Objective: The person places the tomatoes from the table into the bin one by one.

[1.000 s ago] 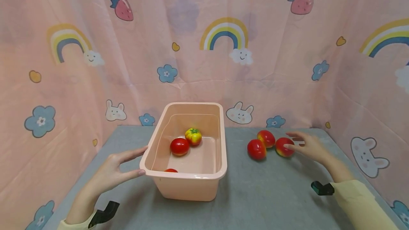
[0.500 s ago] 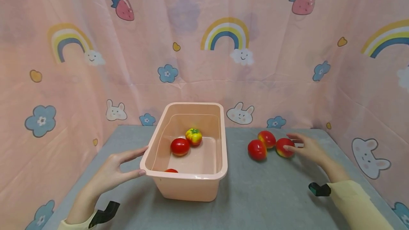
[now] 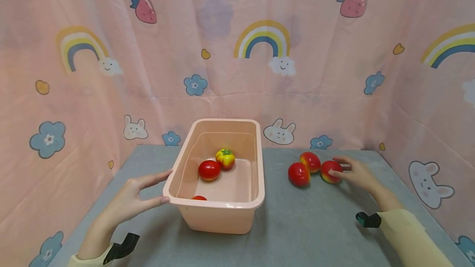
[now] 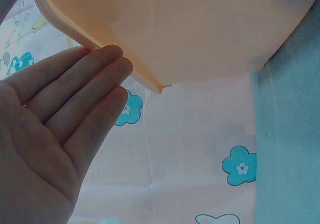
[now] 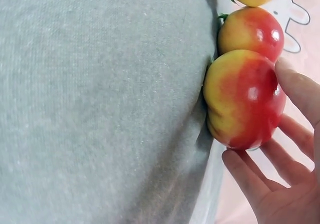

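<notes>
My left hand point(image 3: 128, 197) rests its fingertips on the left rim and near corner of a pink plastic bin point(image 3: 219, 217); its fingers look nearly straight in the left wrist view. Inside the bin lie a red tomato point(image 3: 209, 170), a yellow-red tomato point(image 3: 225, 158) and another red one mostly hidden by the front wall. Over on the right, my right hand point(image 3: 358, 174) holds a red-yellow tomato point(image 5: 245, 99) between thumb and fingers, still on the table. Touching or close beside it are two more tomatoes, one behind point(image 3: 310, 162) and one to the left point(image 3: 298, 174).
A grey cloth-covered table point(image 3: 308, 230) carries everything. Behind it and at the sides hangs a pink curtain point(image 3: 237, 90) printed with rainbows, rabbits and flowers. The bin's tall walls stand between the two hands.
My right hand has shifted slightly left and drawn closer around the tomato, its forearm moving left too. The left hand and the bin keep their places.
</notes>
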The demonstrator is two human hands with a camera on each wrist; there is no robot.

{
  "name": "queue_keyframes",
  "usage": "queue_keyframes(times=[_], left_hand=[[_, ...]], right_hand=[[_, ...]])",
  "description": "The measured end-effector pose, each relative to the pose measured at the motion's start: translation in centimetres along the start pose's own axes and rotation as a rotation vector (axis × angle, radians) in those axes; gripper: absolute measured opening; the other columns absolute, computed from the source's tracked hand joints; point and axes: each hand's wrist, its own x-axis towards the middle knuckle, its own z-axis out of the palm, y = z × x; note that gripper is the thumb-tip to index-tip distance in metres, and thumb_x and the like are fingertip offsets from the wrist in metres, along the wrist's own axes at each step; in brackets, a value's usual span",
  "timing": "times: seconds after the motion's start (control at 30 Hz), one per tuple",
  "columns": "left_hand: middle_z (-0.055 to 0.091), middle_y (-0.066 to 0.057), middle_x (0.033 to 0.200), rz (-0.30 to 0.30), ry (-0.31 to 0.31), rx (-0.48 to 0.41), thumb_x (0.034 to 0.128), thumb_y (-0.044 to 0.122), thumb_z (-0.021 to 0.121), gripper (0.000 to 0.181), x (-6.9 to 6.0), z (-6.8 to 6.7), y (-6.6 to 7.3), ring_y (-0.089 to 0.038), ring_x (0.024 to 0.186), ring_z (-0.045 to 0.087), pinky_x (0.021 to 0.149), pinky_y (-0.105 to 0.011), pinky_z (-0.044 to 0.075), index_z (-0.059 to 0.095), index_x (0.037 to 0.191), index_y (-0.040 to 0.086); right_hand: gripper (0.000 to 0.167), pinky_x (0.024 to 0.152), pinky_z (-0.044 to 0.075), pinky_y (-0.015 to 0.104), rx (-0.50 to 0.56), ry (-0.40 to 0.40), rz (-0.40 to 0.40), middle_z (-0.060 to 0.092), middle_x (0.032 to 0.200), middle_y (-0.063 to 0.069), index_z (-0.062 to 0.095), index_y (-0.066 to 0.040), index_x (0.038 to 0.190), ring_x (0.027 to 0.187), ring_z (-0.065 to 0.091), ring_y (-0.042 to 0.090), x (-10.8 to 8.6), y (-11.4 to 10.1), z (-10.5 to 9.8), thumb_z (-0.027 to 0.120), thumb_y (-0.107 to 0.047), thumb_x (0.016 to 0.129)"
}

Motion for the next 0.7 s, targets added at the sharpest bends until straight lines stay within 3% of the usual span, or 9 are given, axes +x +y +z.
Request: queue_keyframes(times=[0.7], left_hand=[[0.062,0.009,0.127,0.018,-0.004,-0.015,0.0764,0.029,0.080,0.059,0.07,-0.08,0.12,-0.011,0.115,0.060,0.091,-0.038,0.053,0.059,0.131,0.023]], right_hand=[[0.075,0.087,0.052,0.055,0.040,0.010,0.033,0.045,0.136,0.029,0.042,-0.001,0.139,0.118,0.047,0.048,-0.10,0.68,0.45,0.065,-0.048,0.085]])
